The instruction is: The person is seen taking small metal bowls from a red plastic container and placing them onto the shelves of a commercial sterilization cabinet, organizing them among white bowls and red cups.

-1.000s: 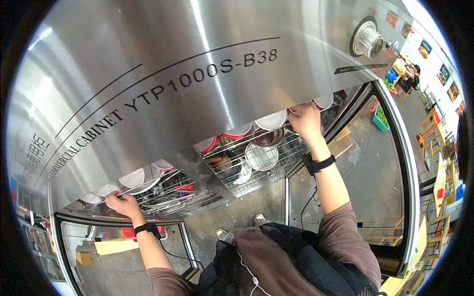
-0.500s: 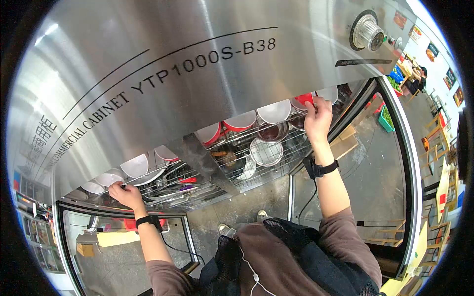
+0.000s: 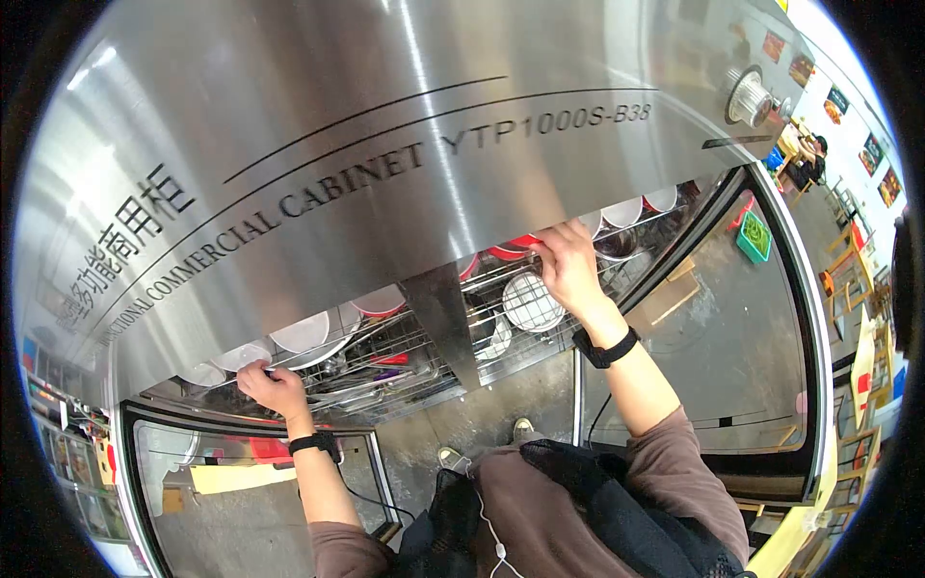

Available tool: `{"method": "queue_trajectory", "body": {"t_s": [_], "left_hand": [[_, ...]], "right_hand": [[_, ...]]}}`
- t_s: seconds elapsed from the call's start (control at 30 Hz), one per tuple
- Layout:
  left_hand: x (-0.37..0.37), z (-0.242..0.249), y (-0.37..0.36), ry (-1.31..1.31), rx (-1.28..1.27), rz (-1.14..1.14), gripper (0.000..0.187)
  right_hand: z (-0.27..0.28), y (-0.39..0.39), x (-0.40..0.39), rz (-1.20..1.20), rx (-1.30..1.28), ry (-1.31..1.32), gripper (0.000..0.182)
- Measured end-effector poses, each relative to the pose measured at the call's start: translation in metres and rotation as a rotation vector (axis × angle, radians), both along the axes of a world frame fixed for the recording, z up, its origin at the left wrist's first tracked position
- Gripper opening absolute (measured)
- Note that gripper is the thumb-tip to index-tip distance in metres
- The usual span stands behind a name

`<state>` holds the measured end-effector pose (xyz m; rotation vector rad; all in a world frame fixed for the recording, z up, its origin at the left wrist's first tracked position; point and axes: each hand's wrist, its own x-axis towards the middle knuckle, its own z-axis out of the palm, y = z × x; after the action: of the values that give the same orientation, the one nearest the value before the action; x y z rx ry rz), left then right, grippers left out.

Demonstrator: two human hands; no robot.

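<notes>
My right hand [image 3: 570, 268] is closed, fingers pinched at a red bowl [image 3: 526, 240] just under the steel cabinet's upper panel [image 3: 318, 231]; most of the bowl is hidden. Around it on the upper wire rack stand white bowls [image 3: 621, 212], some with red outsides. My left hand [image 3: 274, 388] is closed at the rack's front edge on the left, beside a white bowl [image 3: 241, 355]. Something small and dark shows at its fingers, too small to name.
Both glass doors, left [image 3: 260, 511] and right [image 3: 723, 356], stand open at my sides. A lower rack holds a white round dish [image 3: 532, 302]. A steel post [image 3: 443, 318] divides the opening. A green basket [image 3: 753, 236] and a cardboard piece [image 3: 670, 294] lie beyond the right door.
My right hand has moved left along the upper rack, with red still at its fingers. My left hand stays at the left end of the rack. The view has shifted left.
</notes>
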<state>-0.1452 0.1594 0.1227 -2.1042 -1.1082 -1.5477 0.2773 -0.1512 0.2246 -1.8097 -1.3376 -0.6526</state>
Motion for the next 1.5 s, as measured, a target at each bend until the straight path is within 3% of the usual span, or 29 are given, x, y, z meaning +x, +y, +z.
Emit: {"method": "queue_trajectory", "body": {"t_s": [0.43,0.57,0.73,0.8,1.07,1.1,1.3,1.5], "left_hand": [[-0.003,-0.001,0.004,0.003,0.042,-0.04,0.025],[-0.001,-0.003,0.003,0.014,0.04,0.007,0.025],[0.002,0.001,-0.002,0.01,0.031,-0.009,0.025],[0.004,0.002,-0.004,0.008,0.02,0.008,0.025],[0.013,0.006,-0.012,0.0,-0.023,0.133,0.024],[0.013,0.006,-0.013,-0.01,-0.037,0.138,0.024],[0.013,0.009,-0.016,0.019,-0.062,0.162,0.024],[0.011,0.003,-0.009,0.005,-0.05,0.165,0.023]], "right_hand": [[-0.01,0.003,-0.001,0.014,-0.255,-0.089,0.021],[0.001,-0.01,0.002,0.04,-0.023,-0.066,0.014],[-0.015,-0.048,0.061,-0.389,0.247,-0.029,0.008],[-0.014,-0.062,0.081,-0.498,0.106,0.029,0.016],[-0.014,-0.057,0.13,-0.458,-0.391,0.165,0.024],[-0.016,-0.057,0.13,-0.457,-0.284,0.076,0.023],[-0.02,-0.071,0.13,-0.446,0.038,0.176,0.021],[0.004,-0.087,0.107,-0.368,0.194,0.344,0.018]]}}
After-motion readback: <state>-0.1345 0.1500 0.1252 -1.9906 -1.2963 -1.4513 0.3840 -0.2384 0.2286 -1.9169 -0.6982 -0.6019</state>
